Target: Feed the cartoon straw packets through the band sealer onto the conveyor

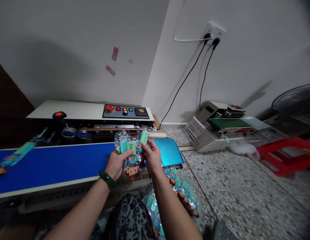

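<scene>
My left hand point(116, 164), with a green bangle at its wrist, is closed around a bunch of clear plastic packets point(131, 156) that hold green-striped pieces and a cartoon figure. Between the thumb and fingers of my right hand point(152, 156) is one packet point(144, 137), raised at the bunch's right side. Both hands are above the right end of the blue conveyor belt point(77, 161) of a band sealing machine point(70, 111). Further left, a single packet point(18, 155) lies on the belt with its top end at the machine's rollers.
More packets point(185, 193) are heaped below my right forearm. A blue metallic plate point(167, 152) extends from the belt's right end. On the right are a white crate point(202, 136), a second machine with a green belt point(230, 124), a red plastic frame point(287, 155) and a fan point(297, 103).
</scene>
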Available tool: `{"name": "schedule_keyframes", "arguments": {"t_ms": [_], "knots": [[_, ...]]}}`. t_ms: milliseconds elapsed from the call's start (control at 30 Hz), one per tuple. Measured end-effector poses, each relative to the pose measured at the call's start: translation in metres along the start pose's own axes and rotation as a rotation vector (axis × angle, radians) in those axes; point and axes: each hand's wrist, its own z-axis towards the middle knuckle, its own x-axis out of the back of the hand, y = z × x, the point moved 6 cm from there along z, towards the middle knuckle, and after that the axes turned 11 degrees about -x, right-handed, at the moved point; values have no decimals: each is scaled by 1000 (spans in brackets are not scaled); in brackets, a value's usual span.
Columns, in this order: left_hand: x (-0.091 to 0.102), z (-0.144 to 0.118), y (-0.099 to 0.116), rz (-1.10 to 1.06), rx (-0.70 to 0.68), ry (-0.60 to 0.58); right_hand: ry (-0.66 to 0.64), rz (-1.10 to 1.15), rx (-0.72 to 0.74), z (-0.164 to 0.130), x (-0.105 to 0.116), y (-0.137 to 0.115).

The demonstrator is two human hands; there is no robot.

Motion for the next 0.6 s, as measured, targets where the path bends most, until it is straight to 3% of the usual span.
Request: {"name": "schedule_keyframes", "arguments": {"t_ms": [133,267,433,533,600], "knots": [[13,2,6,26,8,34,186,-59,-32,20,47,-10],[20,4,12,61,8,46,143,-232,-245,45,67,-8],[17,4,15,38,6,44,42,-300,-299,64,47,-2],[17,6,15,40,3,71,50,-306,-215,57,29,-1],[17,7,15,37,-19,72,-14,-345,-121,42,12,0]]}}
